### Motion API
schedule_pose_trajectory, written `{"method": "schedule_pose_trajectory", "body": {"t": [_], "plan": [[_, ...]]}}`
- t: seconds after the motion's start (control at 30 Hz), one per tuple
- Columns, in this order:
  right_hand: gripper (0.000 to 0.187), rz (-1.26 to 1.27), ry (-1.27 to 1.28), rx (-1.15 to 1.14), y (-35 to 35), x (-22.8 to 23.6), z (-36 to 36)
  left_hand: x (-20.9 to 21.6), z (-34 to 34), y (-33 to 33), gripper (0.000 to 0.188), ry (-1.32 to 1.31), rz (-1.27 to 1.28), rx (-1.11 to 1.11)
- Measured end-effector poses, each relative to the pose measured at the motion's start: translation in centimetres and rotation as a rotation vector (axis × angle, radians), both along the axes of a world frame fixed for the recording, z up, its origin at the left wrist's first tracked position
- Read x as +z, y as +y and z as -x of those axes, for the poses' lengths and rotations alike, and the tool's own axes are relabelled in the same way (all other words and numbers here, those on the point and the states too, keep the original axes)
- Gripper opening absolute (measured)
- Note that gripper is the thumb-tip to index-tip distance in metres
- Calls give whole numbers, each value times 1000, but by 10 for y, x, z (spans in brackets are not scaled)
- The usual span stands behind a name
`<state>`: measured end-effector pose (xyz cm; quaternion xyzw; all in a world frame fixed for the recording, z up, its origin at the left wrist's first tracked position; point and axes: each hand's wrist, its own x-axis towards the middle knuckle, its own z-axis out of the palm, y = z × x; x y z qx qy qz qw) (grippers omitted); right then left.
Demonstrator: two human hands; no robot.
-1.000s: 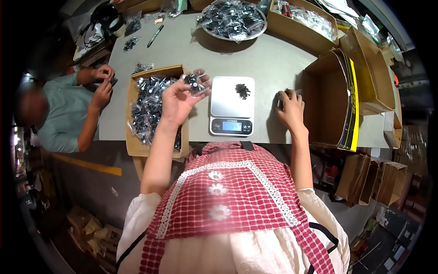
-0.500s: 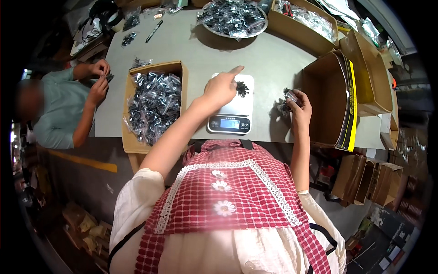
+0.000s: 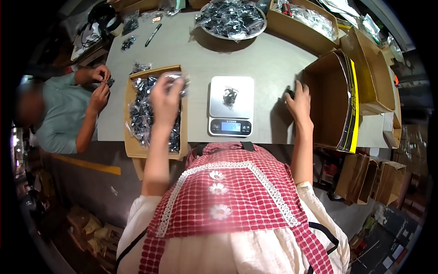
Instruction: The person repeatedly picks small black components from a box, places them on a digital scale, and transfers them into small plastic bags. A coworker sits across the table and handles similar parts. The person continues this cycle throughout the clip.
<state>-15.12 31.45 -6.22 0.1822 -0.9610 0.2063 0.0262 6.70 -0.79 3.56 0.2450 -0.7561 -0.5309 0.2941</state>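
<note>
My left grip (image 3: pixel 165 98) pinched a clear plastic bag (image 3: pixel 175 82) over the brown cardboard tray (image 3: pixel 132 148); my right grip (image 3: pixel 299 102) curled round a small dark part (image 3: pixel 290 93).

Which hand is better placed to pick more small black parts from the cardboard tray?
Left: the left hand is over the cardboard tray of bagged black parts; the right hand rests by the open brown box.

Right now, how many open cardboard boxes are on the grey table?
3. One brown cardboard box of small bagged black parts under the left hand, one empty box tipped on its side by the right hand, one long box at the far edge. Others may be hidden.
</note>
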Motion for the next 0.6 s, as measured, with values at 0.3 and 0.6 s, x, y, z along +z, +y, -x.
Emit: {"method": "schedule_pose_trajectory", "body": {"t": [0.3, 0.6], "plan": [[32, 242, -227, 3, -3, -13, -3, -7, -18, 0, 23, -144, 788, 26], [19, 876, -646, 24, -20, 40, -13, -43, 63, 80, 67, -542, 731, -345]]}}
